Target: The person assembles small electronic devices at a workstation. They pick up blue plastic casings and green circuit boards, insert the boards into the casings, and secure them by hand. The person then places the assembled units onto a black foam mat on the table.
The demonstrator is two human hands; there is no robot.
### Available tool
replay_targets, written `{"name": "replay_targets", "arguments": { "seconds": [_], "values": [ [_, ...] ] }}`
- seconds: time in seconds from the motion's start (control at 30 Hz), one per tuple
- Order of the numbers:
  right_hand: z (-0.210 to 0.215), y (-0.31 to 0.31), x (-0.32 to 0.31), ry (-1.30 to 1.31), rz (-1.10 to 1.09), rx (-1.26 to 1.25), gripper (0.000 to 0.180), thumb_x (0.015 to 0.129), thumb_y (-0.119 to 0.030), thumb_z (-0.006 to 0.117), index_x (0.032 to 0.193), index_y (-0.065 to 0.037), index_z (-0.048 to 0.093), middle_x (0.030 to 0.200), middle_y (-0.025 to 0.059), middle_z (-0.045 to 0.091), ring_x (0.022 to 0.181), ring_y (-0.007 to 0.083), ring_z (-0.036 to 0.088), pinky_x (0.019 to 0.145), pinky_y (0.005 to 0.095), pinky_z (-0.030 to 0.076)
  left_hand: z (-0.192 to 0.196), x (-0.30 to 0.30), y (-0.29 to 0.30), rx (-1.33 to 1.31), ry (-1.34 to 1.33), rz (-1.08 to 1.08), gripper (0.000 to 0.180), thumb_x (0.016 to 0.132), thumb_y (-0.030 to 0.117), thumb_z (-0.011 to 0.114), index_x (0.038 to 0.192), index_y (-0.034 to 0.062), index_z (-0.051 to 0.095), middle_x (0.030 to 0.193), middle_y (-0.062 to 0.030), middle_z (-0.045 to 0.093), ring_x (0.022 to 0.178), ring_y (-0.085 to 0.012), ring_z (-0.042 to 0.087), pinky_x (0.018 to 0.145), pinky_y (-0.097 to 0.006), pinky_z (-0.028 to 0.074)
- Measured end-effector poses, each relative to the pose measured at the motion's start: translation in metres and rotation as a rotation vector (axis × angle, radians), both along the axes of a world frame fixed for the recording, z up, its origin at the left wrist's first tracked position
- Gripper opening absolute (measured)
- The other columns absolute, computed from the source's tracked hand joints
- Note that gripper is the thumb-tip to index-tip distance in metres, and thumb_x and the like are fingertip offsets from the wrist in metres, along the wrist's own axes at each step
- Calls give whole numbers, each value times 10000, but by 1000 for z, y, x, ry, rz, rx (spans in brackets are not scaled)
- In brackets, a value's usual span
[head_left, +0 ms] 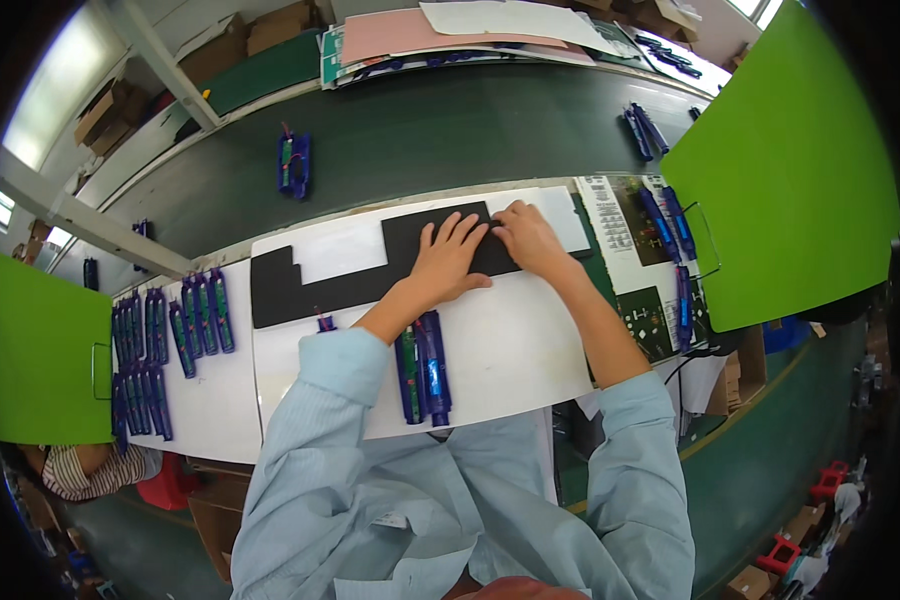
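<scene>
The black sheet is lying on the white tabletop; the left hand, fingers apart, is probably steadying it. The right hand is resting there, fingers curled; whether gripping, I cannot tell

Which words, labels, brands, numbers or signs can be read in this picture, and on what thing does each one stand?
None can be read clearly enough to quote.
Printed sheet under the right-hand blue devices: lines too small and blurred.
Small pale tag on the light-blue clothing: too small to read.
</scene>
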State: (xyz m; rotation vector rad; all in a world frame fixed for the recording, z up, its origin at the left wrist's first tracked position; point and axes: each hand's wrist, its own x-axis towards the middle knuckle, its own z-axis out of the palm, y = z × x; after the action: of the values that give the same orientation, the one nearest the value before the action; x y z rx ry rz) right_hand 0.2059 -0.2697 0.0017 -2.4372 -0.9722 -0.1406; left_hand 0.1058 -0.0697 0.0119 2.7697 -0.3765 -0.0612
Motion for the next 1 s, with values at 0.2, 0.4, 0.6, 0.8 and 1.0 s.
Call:
{"name": "replay_targets", "arguments": {
  "seconds": [0.2,0.4,0.6,0.8,1.0],
  "values": [
    [-6,-11,-2,337,-120,144,217,942,-154,779,1105,-20,729,1108,157,688,1036,335,679,921,439,555,-9,-12,-7,-76,-41,4,968,840,529,842,1635,162,428,1717,-82,356,1618,-321,257,1281,-623,202],
    [-16,-8,-2,424,-215,381,230,908,-163,809,1059,-12,722,953,121,715,856,224,692,799,368,568,-2,-13,-5,-110,-103,6,936,841,506,840,1616,146,459,1701,-94,393,1607,-320,288,1285,-604,218],
    [36,-22,-88,617,-222,610,187,987,-157,771,1110,-25,721,946,-9,632,871,77,571,806,242,495,30,-70,7,-228,-225,78,593,948,369,769,1448,104,594,1503,-106,578,1452,-310,476,1228,-563,259],
    [19,-22,-189,1037,-87,588,137,995,-142,756,1078,-38,722,993,-8,636,915,85,566,859,267,487,62,-233,-1,-291,-222,160,284,905,201,810,1175,134,755,1218,-17,714,1199,-224,619,1152,-517,288],
    [27,10,-221,921,6,493,122,979,-129,767,1059,-47,726,1029,35,594,916,130,564,856,286,484,21,-285,-22,-207,-241,211,423,838,171,853,1249,160,755,1274,26,707,1227,-184,607,1171,-522,264]
  ]
}}
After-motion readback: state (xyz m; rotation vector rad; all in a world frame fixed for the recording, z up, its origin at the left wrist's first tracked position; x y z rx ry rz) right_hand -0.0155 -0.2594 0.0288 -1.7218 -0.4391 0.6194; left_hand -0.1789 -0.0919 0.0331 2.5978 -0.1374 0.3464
